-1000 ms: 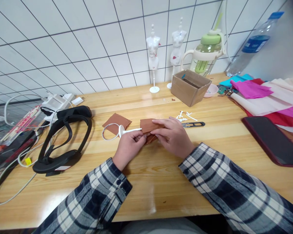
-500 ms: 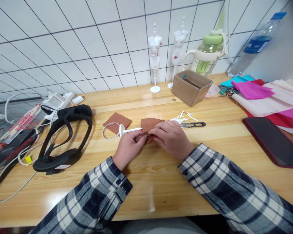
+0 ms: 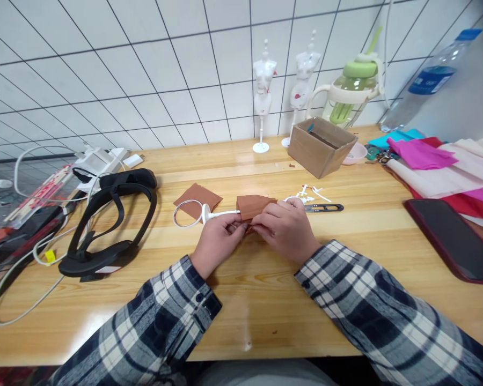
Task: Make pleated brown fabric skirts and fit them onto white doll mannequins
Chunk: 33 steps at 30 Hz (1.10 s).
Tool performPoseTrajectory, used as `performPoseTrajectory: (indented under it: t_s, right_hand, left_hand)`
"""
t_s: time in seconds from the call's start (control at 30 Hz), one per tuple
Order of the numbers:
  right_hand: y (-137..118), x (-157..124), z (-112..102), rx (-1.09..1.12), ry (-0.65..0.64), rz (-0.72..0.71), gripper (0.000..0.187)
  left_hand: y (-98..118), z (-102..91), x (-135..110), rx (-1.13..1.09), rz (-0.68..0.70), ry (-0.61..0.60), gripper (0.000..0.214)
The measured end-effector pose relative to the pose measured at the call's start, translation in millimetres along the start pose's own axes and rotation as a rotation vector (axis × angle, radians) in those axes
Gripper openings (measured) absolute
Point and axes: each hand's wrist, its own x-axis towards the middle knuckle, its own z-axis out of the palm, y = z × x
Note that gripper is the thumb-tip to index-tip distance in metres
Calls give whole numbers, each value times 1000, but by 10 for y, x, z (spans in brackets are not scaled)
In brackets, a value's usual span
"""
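Observation:
Between both hands is a piece of brown cloth (image 3: 251,208), wrapped around something lying on its side. A white stand (image 3: 206,214) with a thin rod sticks out of the cloth to the left, like the stands of the mini dress forms at the back. My left hand (image 3: 216,242) pinches the cloth's near edge with thumb and finger. My right hand (image 3: 287,229) grips the cloth from the right, fingertips close to the left thumb; it hides the cloth's right end. Left of the stand lie a flat brown cloth piece (image 3: 204,196) and a thin ring (image 3: 174,215).
Thread snips (image 3: 327,207) and white strips (image 3: 321,195) lie beyond my right hand. Two mini dress forms (image 3: 263,86), a cardboard box (image 3: 320,153) and a green-lidded jug (image 3: 352,94) stand behind. A black headset (image 3: 111,257) is left; a phone (image 3: 453,241) and coloured fabrics (image 3: 422,153) are right.
The whole view has shifted slightly, so everything sits a little further right in the picture. Both hands keep their hold on the brown cloth, with hardly any movement.

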Motion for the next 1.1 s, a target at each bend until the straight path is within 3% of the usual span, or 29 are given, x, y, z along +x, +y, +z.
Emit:
performPoseTrajectory:
  t_s: [0.63,0.77,0.87,1.1]
  right_hand:
    - [-37,29,55,-6,-34,50,16]
    - [-48,40,49,-36,-31,46,14]
    - [-67,52,40,-64,-27,41,15]
    - [53,-14,-58,-29,-76,58,9]
  left_hand:
    - [-25,-97,-25,107,84,-87,18]
    - [-2,-122,-28,185,113,-43,14]
    - [-9,-108,-20,192,81,2,22]
    - [-92,-79,16,149,7,73,18]
